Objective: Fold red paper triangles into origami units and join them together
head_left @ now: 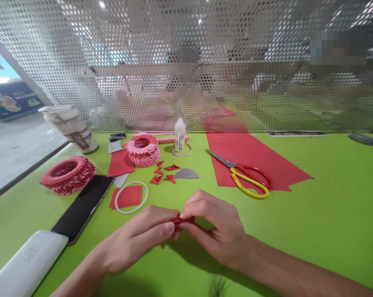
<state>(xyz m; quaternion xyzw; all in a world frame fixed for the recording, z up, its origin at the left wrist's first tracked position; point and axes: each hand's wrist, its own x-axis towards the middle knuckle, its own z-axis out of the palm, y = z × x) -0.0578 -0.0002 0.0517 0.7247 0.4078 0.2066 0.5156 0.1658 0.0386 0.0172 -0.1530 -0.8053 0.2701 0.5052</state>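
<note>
Both my hands meet at the front middle of the green table, pinching a small red folded paper piece (184, 220). My left hand (146, 229) grips its left end between thumb and fingers, and my right hand (217, 225) holds its right end. Much of the piece is hidden by my fingers. Just beyond lie several small folded red paper pieces (156, 179) beside a grey half-round protractor (187, 173). Left of these, a white ring (131, 210) lies over a stack of red paper squares (132, 195).
Scissors (249, 175) with red and yellow handles lie on a large red sheet (251, 150). A glue bottle (180, 136), a pink paper ring (143, 154), a darker red one (68, 175), a phone (84, 206), a white device (27, 264) and a cup (71, 128) surround my hands. A perforated screen (143, 82) stands behind.
</note>
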